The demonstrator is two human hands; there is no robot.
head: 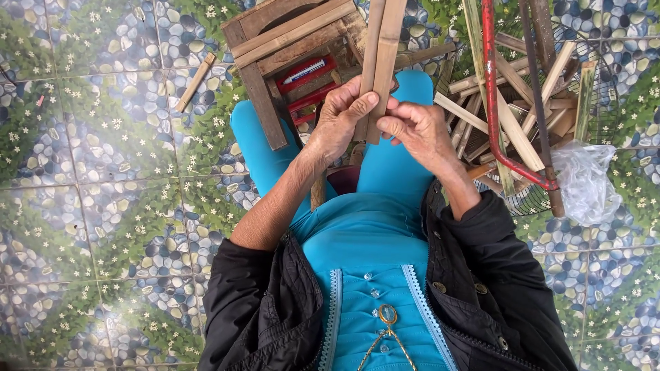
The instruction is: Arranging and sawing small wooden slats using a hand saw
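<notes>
Far left, glossy floor tiles printed with blue-grey pebbles, green leaves and tiny white flowers, thin pale grout lines between them. At about eleven o'clock from the hands, a short pale bamboo stick lies loose and slanted on the tile, well apart from everything else.

Moving in: a rough wooden stool, worn brown slats and a thick square leg, stands at twelve o'clock just above the knees. Tucked under its slats is a flat red case with a white pen-like thing on it.

Now the centre. The left hand is clenched around the lower end of the bamboo strips, thumb pressed flat across their face. These are two long, flat, tan slats with a dry fibrous grain, held side by side and rising toward twelve o'clock over the teal trousers. The right hand sits just beside, fingertips curled in and pinching the strips' bottom edge from the three o'clock side. Both hands are grasping the same pair.

On to the right: at two o'clock a wire basket holds a jumble of cut bamboo pieces, pale and straight-edged, crossed by a chipped red metal bar. At three o'clock, a crumpled clear plastic bag rests on the tile.
</notes>
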